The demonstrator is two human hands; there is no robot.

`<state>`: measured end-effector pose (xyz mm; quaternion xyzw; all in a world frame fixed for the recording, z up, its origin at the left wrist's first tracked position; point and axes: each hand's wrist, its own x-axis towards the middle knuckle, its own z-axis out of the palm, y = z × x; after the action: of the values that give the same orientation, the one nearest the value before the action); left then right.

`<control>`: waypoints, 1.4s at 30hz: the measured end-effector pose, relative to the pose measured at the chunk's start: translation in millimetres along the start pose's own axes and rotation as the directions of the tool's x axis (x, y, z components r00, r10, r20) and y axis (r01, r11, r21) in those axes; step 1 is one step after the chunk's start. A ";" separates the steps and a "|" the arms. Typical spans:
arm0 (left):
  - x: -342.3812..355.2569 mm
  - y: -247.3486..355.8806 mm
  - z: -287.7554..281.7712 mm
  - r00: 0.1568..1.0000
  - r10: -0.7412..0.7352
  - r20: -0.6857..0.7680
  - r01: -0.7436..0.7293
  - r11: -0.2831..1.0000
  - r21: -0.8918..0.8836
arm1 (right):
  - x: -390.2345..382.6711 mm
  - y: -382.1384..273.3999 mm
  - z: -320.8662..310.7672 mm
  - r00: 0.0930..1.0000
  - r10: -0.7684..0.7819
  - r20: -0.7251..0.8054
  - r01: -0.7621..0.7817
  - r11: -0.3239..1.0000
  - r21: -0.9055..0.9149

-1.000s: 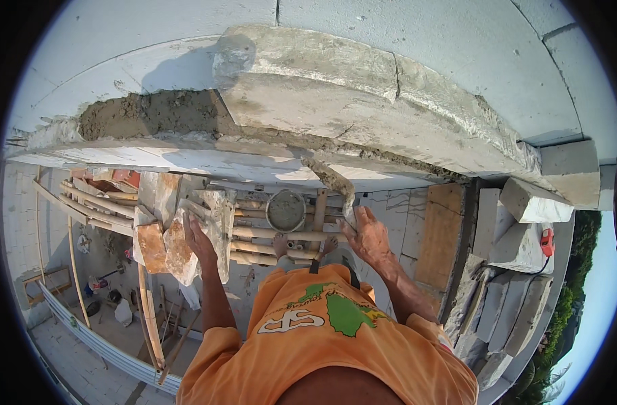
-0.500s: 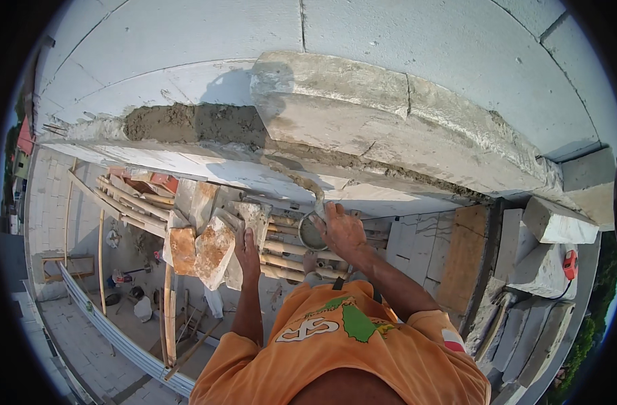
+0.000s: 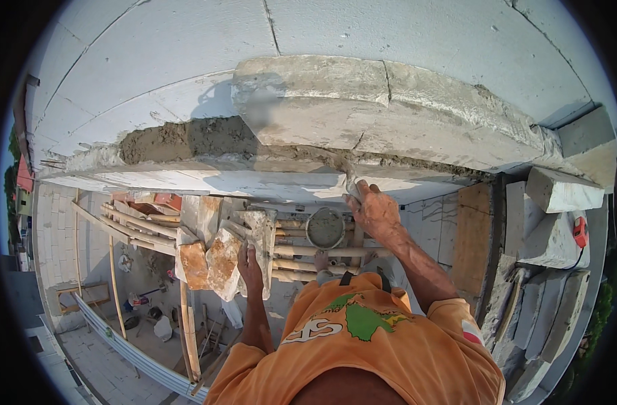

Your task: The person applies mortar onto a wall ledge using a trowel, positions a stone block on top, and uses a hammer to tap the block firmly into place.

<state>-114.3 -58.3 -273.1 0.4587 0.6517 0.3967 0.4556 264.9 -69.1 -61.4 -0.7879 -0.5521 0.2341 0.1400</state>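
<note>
Looking straight down off the top of a block wall point(image 3: 187, 81) here. The right hand point(image 3: 374, 210) is up at the wall's near edge with its fingers closed around a trowel point(image 3: 350, 181), whose blade is pressed into the mortar joint point(image 3: 416, 162) under the grey blocks point(image 3: 362, 108) of the top course. To the left of those blocks there's an open bed of wet mortar point(image 3: 187, 138) lying on the wall, rough and dark.

The left hand point(image 3: 249, 260) is lower down, resting on the stone chunks point(image 3: 221, 260) stacked on the scaffold point(image 3: 308, 251). Fingers look loosely spread over the stone, not really gripping anything as far as I can see.

Between the two hands sits a round bucket point(image 3: 326, 228) on the scaffold poles, filled with grey mortar nearly to the rim. It's just below the right hand, so pretty close to the trowel.

Other stuff around: wooden planks point(image 3: 133, 226) and poles run off to the left under the wall edge, loose spare blocks point(image 3: 561, 189) are piled at the right, and a small red tool point(image 3: 580, 231) with a cord lies on one of them. Far below is a paved floor point(image 3: 99, 364) with scattered junk, too small to make out. An orange shirt point(image 3: 362, 351) fills the bottom of the view.
</note>
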 end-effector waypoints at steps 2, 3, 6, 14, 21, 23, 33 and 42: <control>-2.7 6.9 -7.1 0.998 0.039 -0.045 -0.039 0.999 0.007 | 1.3 4.9 -9.6 1.000 -0.021 -0.012 0.021 0.999 -0.048; -1.4 4.0 -13.7 0.997 0.038 -0.070 -0.038 0.999 -0.003 | 1.6 8.7 -9.9 0.999 -0.050 0.017 0.051 0.996 -0.075; -7.3 2.4 -24.0 0.992 0.056 -0.115 -0.047 0.996 0.078 | -3.0 16.3 -22.4 0.988 -0.056 -0.140 0.038 0.991 -0.128; -38.3 -50.3 -38.7 0.970 -0.049 -0.236 0.075 0.992 0.105 | -21.1 29.6 -65.4 0.969 -0.210 -0.132 0.177 0.957 -0.229; -34.2 -50.8 0.7 0.985 -0.070 -0.157 0.066 0.997 -0.032 | -1.1 20.7 -28.4 0.980 -0.195 -0.046 0.166 0.919 -0.358; -34.4 -63.0 3.2 0.990 -0.036 -0.139 0.036 0.999 0.000 | 2.9 22.7 -36.3 0.979 -0.191 -0.065 0.156 0.919 -0.362; -50.7 -95.4 -34.3 0.939 -0.208 -0.273 0.160 0.970 -0.185 | -23.5 35.6 -95.4 0.994 -0.102 -0.049 0.075 0.917 -0.391; -48.8 -103.5 -36.9 0.957 -0.197 -0.215 0.114 0.931 -0.348 | -0.6 -52.3 -6.5 0.959 -0.272 -0.080 0.216 0.884 -0.415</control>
<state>-166.2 -136.1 -348.7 0.2692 0.6614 0.5168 0.4722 226.1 -51.0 -30.7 -0.7378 -0.6725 0.0419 0.0405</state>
